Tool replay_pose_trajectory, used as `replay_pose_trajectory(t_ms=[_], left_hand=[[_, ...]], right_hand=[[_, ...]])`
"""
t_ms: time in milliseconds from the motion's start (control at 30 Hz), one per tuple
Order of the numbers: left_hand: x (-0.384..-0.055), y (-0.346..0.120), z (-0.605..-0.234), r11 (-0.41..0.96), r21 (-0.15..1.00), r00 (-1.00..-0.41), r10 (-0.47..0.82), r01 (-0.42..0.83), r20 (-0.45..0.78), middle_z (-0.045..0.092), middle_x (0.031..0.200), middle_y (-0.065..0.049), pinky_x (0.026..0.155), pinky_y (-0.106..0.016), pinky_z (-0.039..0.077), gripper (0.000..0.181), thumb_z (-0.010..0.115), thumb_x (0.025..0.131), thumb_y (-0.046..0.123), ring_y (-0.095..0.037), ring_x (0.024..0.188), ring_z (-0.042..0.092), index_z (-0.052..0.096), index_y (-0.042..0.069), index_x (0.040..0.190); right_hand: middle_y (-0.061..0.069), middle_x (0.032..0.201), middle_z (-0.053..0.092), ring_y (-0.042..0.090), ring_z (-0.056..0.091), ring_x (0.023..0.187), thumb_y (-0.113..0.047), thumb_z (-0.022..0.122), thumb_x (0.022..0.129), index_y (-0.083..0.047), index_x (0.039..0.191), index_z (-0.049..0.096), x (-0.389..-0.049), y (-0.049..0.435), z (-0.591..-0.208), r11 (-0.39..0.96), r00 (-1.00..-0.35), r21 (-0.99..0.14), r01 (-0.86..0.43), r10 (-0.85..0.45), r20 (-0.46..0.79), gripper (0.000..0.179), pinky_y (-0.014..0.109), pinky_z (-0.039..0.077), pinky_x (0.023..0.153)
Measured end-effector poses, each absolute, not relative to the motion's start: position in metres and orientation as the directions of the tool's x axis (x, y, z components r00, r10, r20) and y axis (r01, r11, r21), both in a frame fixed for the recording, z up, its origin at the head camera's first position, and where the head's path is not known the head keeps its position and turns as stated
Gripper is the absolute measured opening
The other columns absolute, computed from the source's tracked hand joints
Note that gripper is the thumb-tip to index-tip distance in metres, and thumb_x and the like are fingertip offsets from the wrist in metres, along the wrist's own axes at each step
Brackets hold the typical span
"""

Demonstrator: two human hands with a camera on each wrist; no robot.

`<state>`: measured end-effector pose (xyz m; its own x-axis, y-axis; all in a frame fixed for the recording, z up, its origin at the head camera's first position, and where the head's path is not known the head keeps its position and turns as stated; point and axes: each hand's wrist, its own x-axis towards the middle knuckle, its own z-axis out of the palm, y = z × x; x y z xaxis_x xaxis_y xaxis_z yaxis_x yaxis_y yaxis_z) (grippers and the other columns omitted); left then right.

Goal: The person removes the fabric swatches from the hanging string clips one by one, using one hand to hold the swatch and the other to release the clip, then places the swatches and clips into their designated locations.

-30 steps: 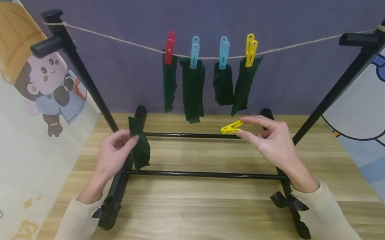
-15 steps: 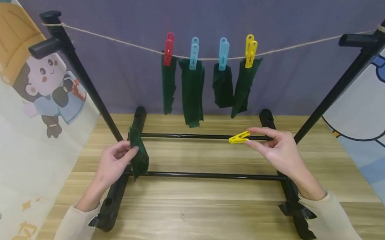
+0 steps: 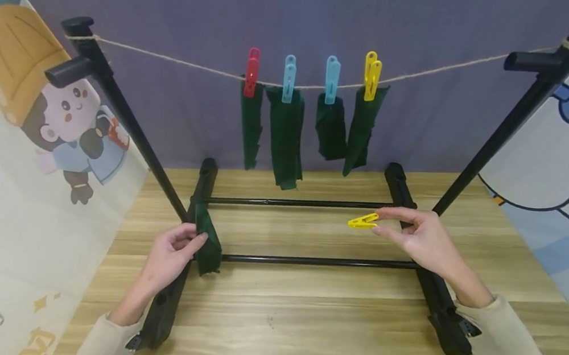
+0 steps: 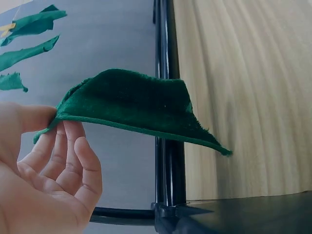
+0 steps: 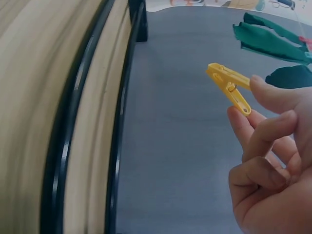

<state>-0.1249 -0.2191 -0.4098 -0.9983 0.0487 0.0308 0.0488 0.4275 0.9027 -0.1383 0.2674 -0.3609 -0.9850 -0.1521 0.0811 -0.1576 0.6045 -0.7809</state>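
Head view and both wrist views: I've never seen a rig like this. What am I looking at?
No robot here: a person works barehanded. The head view comes from a camera worn on the head, looking forward and down; each wrist view comes from a camera worn on that wrist. A black frame stands on a wood-grained surface, with a string tied between its posts. On the string, a red clip, two blue clips and a yellow clip hold four green strips. The left hand pinches a fifth green strip; the right hand pinches a second yellow clip.
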Motion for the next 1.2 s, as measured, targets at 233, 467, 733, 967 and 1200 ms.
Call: replay_pose_trajectory(t_ms=[233, 467, 733, 967, 1200], left_hand=[[-0.12, -0.22, -0.411, 0.452, 0.891, -0.997, 0.076, 0.047, 0.014, 0.072, 0.094, -0.005, 0.071, -0.03, 0.06, 0.019, 0.067, 0.105, 0.014, -0.004, 0.077, 0.069, 0.074, 0.0, 0.116], [-0.117, -0.226, -0.417, 0.463, 0.886, -0.993, 0.089, -0.027, -0.077, 0.073, 0.093, -0.004, 0.068, -0.031, 0.061, 0.02, 0.068, 0.105, 0.015, -0.005, 0.073, 0.068, 0.073, 0.0, 0.118], [-0.118, -0.23, -0.425, 0.484, 0.875, -0.986, 0.125, -0.035, -0.109, 0.076, 0.098, -0.011, 0.068, -0.031, 0.061, 0.02, 0.068, 0.105, 0.016, -0.007, 0.074, 0.07, 0.072, 0.0, 0.116], [-0.117, -0.228, -0.437, 0.507, 0.862, -0.965, 0.209, -0.032, -0.158, 0.079, 0.097, -0.011, 0.067, -0.031, 0.062, 0.021, 0.068, 0.104, 0.015, -0.009, 0.075, 0.072, 0.071, -0.002, 0.116], [-0.111, -0.227, -0.441, 0.551, 0.834, -0.949, 0.265, 0.003, -0.172, 0.08, 0.099, -0.011, 0.065, -0.027, 0.061, 0.027, 0.068, 0.104, 0.013, -0.01, 0.079, 0.074, 0.069, -0.008, 0.121]], right_hand=[[0.016, 0.122, 0.077, 0.004, 0.026, 0.043, -0.028, 0.084, 0.094, -0.012, 0.13, 0.076, -0.136, 0.275, -0.373, 0.625, -0.981, -0.767, -0.144, -0.19, 0.029, 0.04, 0.028, 0.03, 0.04], [0.021, 0.125, 0.076, 0.001, 0.022, 0.044, -0.027, 0.085, 0.093, -0.01, 0.126, 0.078, -0.13, 0.285, -0.391, 0.629, -0.968, -0.758, -0.174, -0.252, 0.014, 0.037, 0.027, 0.032, 0.04], [0.019, 0.123, 0.077, 0.0, 0.022, 0.044, -0.029, 0.087, 0.09, -0.01, 0.124, 0.079, -0.125, 0.296, -0.405, 0.663, -0.962, -0.731, -0.163, -0.273, -0.033, 0.039, 0.025, 0.031, 0.039], [0.015, 0.118, 0.08, -0.001, 0.022, 0.042, -0.027, 0.088, 0.09, -0.005, 0.125, 0.077, -0.124, 0.299, -0.415, 0.633, -0.932, -0.759, -0.154, -0.348, -0.102, 0.043, 0.023, 0.029, 0.04], [0.011, 0.119, 0.08, 0.004, 0.056, 0.065, -0.032, 0.089, 0.088, -0.009, 0.121, 0.079, -0.125, 0.3, -0.424, 0.657, -0.913, -0.737, -0.156, -0.382, -0.147, 0.042, 0.022, 0.04, 0.051]])
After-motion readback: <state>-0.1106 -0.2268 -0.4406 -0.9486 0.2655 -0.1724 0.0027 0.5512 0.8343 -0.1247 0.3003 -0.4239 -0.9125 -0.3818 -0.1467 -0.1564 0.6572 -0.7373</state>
